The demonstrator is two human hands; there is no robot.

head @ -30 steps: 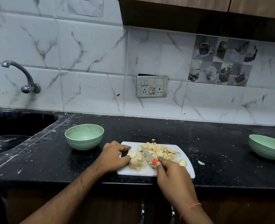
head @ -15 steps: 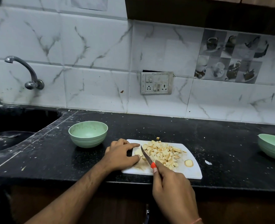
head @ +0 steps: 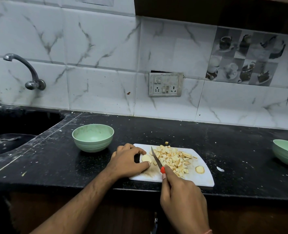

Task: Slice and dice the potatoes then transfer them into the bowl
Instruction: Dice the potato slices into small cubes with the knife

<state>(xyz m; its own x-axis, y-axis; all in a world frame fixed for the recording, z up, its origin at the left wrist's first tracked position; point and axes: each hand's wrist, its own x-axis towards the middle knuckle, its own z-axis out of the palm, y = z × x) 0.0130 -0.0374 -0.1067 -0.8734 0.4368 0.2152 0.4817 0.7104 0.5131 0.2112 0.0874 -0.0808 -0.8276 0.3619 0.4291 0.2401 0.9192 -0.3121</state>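
**Potato dicing on the black worktop, mid-cut**

Biggest thing first: the black speckled worktop (head: 224,149) runs the full width, with marble-look wall tiles (head: 97,73) behind it, a switch and socket plate (head: 165,84) on the wall, and a tap (head: 24,70) over the dark sink (head: 13,132) at the left end.

A white cutting board (head: 205,179) sits at the front edge, about the middle. Just off its back-left corner is a green bowl (head: 93,137), nothing in it. A second green bowl (head: 287,153) is at the far right edge, cut off by the frame, so can't see inside.

On the board: a pile of diced potato (head: 172,158), one loose slice (head: 199,169) to the right of it.

Left hand (head: 127,160) pinches a potato piece (head: 146,158) on the board's left end. Right hand (head: 182,196) is wrapped round the red-handled knife (head: 156,159), blade between piece and pile.
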